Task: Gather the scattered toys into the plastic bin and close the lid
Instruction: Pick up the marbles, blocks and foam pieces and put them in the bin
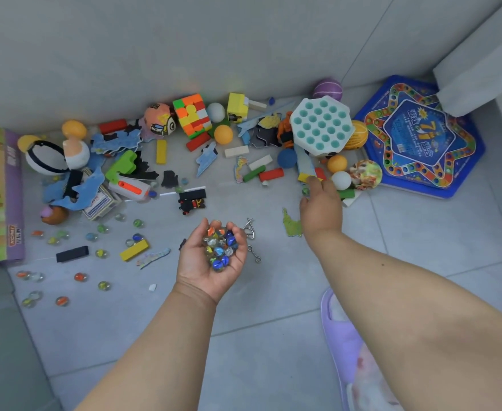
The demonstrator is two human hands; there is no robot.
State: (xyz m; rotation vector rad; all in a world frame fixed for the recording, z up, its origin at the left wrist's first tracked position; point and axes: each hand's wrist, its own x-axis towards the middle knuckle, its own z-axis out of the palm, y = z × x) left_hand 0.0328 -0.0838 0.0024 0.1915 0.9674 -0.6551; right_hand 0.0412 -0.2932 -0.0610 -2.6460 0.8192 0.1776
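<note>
left hand is palm up, fingers cupped round a heap of coloured glass marbles. right hand reaches palm down to a green glass marble on the grey tiled floor; its grip cannot be told. more loose marbles lie at left, a blue star-patterned game board at right.

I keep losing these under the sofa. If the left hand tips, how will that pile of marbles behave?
The marbles are heaped loose in the cupped left hand, so they would likely spill. They look round and glassy, so probably roll far on the smooth tile floor, as the scattered ones suggest.
</note>
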